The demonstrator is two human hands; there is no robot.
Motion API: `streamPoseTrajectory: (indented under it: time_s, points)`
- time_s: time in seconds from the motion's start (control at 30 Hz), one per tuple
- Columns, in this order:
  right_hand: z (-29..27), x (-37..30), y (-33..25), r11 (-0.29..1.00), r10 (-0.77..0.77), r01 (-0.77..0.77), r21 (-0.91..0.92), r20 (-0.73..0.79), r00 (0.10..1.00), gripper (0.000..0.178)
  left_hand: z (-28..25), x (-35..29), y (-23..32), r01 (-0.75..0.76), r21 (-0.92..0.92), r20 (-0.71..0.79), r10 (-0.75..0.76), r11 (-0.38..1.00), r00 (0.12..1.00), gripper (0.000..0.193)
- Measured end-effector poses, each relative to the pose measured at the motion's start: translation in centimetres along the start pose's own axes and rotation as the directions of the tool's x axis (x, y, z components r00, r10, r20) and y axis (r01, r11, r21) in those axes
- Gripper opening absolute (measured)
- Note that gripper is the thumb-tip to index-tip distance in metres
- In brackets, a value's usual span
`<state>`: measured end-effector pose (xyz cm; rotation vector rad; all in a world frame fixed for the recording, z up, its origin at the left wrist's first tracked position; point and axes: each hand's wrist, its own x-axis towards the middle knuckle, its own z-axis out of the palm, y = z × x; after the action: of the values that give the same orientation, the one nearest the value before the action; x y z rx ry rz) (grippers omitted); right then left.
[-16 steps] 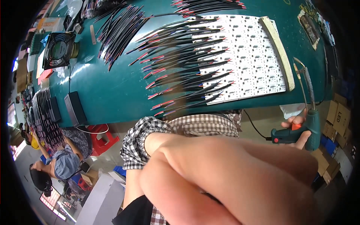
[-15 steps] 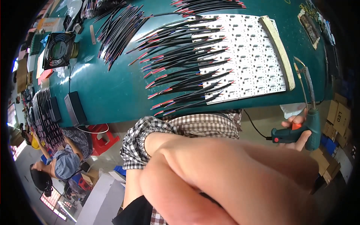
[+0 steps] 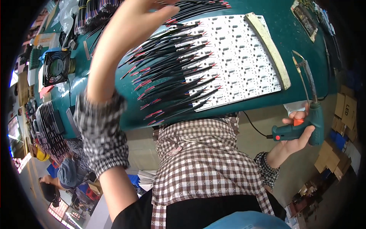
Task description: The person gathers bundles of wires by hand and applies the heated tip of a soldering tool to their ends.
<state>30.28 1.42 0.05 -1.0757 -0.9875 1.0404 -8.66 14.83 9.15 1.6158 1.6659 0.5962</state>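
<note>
My right hand (image 3: 299, 133) grips a dark green soldering gun (image 3: 318, 124) with a red trigger and a thin metal tip, held upright off the bench's right front edge. My left hand (image 3: 150, 15) reaches over the far side of the bench, its thumb stretched apart from the fingers; nothing shows in it. Under and beside it lie black sheathed wires (image 3: 190, 9) with red ends. Several more bundles of such wires (image 3: 167, 72) lie in rows, their right ends on a white panel of small circuit boards (image 3: 236, 57). A pale curved bar (image 3: 268, 49) rests along the panel's right side.
A black fan (image 3: 57, 68) stands at the bench's left. Bunched wires (image 3: 95, 15) lie at the far left. A dark block (image 3: 305, 21) sits at the far right. Cardboard boxes (image 3: 345, 110) are stacked at right. Another person (image 3: 57, 181) works at lower left.
My left arm has swung from across my body up to the far wires. The soldering gun stays in my right hand, nearly in place. The view has shifted slightly.
</note>
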Motion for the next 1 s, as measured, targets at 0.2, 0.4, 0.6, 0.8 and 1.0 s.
streamPoseTrajectory:
  time_s: [0.2, 0.4, 0.6, 0.8, 1.0]
  points:
    - [0.8, -0.6, -0.5, 1.0, -0.001, 0.001, -0.009, -0.024, 1.0, 0.071, 2.4, 6.5, -7.1, -0.409, 0.531, -0.095, 0.532, 0.742, 0.842, 0.027]
    - [0.7, -0.6, -0.1, 1.0, 0.01, -0.011, -0.005, -0.011, 1.0, 0.071, -0.4, 2.7, -9.6, -0.258, 0.512, -0.226, 0.418, 0.819, 0.88, 0.028]
    - [0.7, 0.1, -0.1, 0.999, -0.019, 0.02, -0.026, 0.042, 0.999, 0.069, -2.1, 1.0, -9.6, -0.072, 0.486, -0.278, 0.231, 0.871, 0.932, 0.024]
    - [1.8, -0.1, -0.4, 1.0, -0.03, 0.03, 0.001, 0.101, 0.994, 0.069, 4.0, 10.9, -8.3, -0.469, 0.47, -0.096, 0.571, 0.748, 0.815, 0.02]
    - [1.3, -1.1, -0.7, 0.998, -0.04, 0.042, -0.037, 0.06, 0.997, 0.07, 5.0, 13.2, -8.5, -0.439, 0.444, -0.052, 0.512, 0.781, 0.857, 0.012]
